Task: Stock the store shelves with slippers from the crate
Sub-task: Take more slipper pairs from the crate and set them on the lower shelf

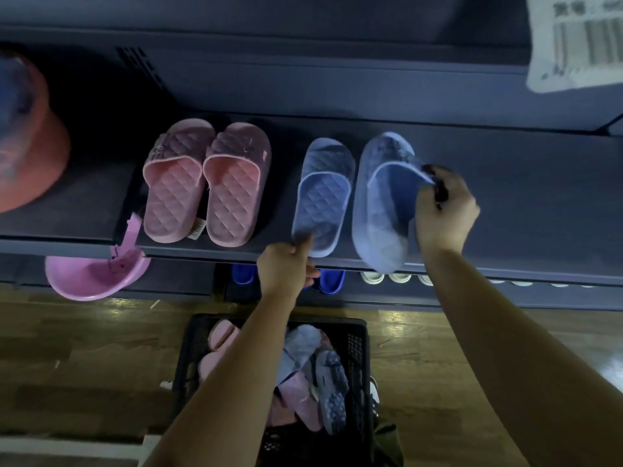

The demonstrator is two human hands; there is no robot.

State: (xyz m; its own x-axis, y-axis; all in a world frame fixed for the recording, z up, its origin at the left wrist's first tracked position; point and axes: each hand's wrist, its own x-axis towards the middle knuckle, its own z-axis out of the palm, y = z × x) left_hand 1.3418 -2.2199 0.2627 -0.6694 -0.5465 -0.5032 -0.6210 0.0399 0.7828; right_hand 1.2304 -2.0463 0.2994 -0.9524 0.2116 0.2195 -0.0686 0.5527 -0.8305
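The light is dim, cold and bluish. The back of the shelf (505,183) sinks into near-black shadow. Patches of glare gleam on the wooden floor (101,332). Motion blur smears the right blue slipper (381,210) and the right hand (445,210) gripping it; the left blue slipper (323,197) is sharp. The red object (30,136) at left and the barcode label (580,38) at top right are soft; shelf lines bow near the edges.

On the shelf (505,197) a pair of slippers (205,183) lies at the left. Right of it lies a single slipper (323,197), flat, and just beside that a tilted slipper (384,203), its heel past the shelf's front edge. Below, the crate (357,348) stands on the floor (84,348), more slippers in it.
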